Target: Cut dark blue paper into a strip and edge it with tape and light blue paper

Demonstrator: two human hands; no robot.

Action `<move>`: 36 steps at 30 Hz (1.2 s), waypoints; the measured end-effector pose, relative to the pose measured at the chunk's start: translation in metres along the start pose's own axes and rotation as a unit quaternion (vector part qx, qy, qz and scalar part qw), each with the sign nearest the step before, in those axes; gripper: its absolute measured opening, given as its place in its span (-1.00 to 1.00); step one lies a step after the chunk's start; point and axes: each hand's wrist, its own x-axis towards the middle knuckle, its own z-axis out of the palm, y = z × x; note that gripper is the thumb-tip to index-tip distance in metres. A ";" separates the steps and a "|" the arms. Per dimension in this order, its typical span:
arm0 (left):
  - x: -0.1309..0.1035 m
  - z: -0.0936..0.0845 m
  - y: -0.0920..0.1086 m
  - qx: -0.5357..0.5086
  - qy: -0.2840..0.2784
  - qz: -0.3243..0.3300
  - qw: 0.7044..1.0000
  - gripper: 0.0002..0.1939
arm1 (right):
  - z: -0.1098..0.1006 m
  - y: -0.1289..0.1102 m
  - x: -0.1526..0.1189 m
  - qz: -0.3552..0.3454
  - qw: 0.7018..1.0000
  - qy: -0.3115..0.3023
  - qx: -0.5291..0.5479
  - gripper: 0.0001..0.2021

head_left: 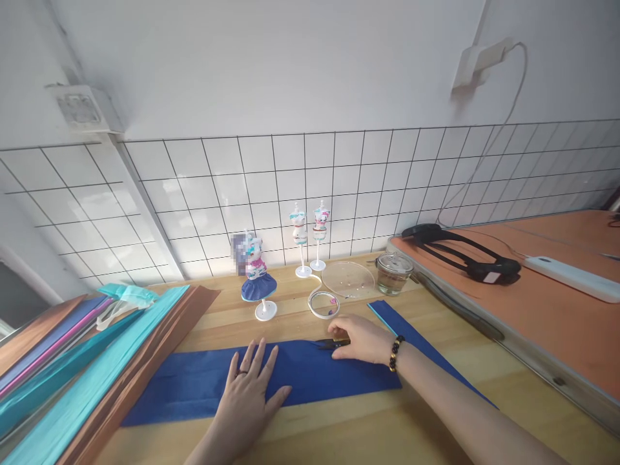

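A long strip of dark blue cloth (334,376) lies flat across the table. My left hand (249,381) rests on it with the fingers spread, a ring on one of them. Over the strip's far edge, my right hand (356,339) is closed round a pair of small black thread snips (327,344), their tips pointing left at the cloth. Whether the blades are apart cannot be made out. Beyond my hands stands a mini dress form (259,265) wearing a blue gathered skirt (258,286). A narrower blue strip (411,332) runs under my right wrist.
Folded cloths in turquoise (106,361) and brown (145,365) lie at left. Toward the wall are two more mini dress forms (300,236), a white tape ring (323,305), a clear round disc (347,279) and a lidded glass jar (394,271). A black headset (460,252) sits on the orange surface.
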 end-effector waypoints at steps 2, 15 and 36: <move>0.000 -0.001 0.000 -0.003 -0.006 -0.002 1.000 -0.33 | 0.001 -0.005 -0.005 -0.012 0.999 0.018 -0.032 -0.78; 0.001 -0.006 0.001 -0.012 -0.029 -0.008 0.999 -0.31 | 0.010 -0.006 -0.013 -0.006 0.997 0.054 -0.060 -0.86; 0.001 -0.001 0.000 0.002 -0.003 -0.001 1.000 -0.35 | 0.003 0.008 -0.014 0.052 0.990 0.094 0.095 -0.81</move>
